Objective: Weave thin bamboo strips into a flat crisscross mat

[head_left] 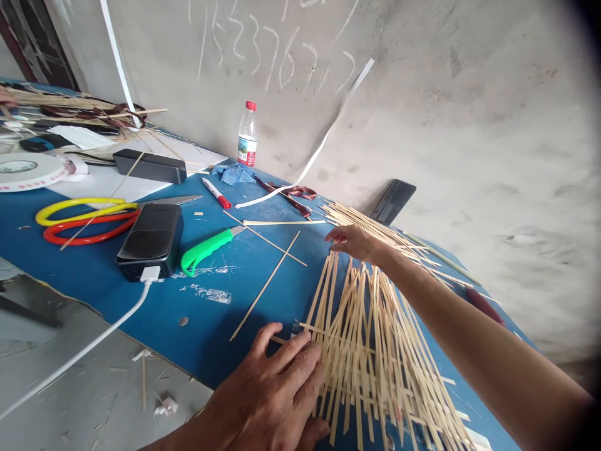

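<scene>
A wide mat of crossed thin bamboo strips [370, 351] lies on the blue table [206, 319] at the right. My left hand [277, 382] rests flat on the mat's near left edge, fingers spread and holding nothing. My right hand [352, 243] reaches across to the far end, its fingertips over the strips where they bunch together. Loose strips [265, 285] lie on the bare blue surface left of the mat. My right forearm hides part of the mat.
On the table lie red-and-yellow-handled scissors [87, 219], a green-handled knife [206, 250], a black power bank [150, 241] with a white cable, a marker [216, 193] and a white tape roll [28, 170]. A water bottle [247, 134] stands by the concrete wall [469, 113].
</scene>
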`<act>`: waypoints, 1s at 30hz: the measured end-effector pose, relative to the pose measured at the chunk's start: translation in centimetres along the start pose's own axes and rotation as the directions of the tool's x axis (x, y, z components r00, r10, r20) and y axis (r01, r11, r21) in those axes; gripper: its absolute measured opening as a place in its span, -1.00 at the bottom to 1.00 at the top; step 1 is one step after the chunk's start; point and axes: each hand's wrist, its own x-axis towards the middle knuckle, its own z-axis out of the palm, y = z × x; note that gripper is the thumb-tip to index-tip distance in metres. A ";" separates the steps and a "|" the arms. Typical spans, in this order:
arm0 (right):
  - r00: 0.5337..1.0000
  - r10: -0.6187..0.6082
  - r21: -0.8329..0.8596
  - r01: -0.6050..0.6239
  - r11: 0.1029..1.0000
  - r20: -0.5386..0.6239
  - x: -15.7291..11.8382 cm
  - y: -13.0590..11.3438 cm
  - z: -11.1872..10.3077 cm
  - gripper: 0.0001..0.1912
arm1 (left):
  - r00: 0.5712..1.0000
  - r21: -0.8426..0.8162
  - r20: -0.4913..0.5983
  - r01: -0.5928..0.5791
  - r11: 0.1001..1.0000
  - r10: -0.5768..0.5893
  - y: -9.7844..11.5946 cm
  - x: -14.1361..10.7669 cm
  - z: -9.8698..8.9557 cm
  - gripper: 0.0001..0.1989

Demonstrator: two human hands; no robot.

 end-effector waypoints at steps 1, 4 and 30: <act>1.000 0.005 0.027 -0.005 1.000 -0.017 0.1 0.2 0.0 -0.76 | 1.000 0.000 -0.027 -0.010 1.000 0.010 -0.1 -0.1 0.2 -0.61; 0.999 0.021 0.091 -0.016 0.996 -0.050 0.1 0.8 -0.1 -0.80 | 0.996 0.002 -0.089 0.012 1.000 -0.012 -0.1 -0.2 0.7 -0.64; 0.983 -0.012 0.300 0.068 0.951 -0.183 -1.1 0.9 -0.1 -0.84 | 0.977 -0.057 -0.168 0.122 0.991 -0.130 0.7 -0.2 1.1 -0.74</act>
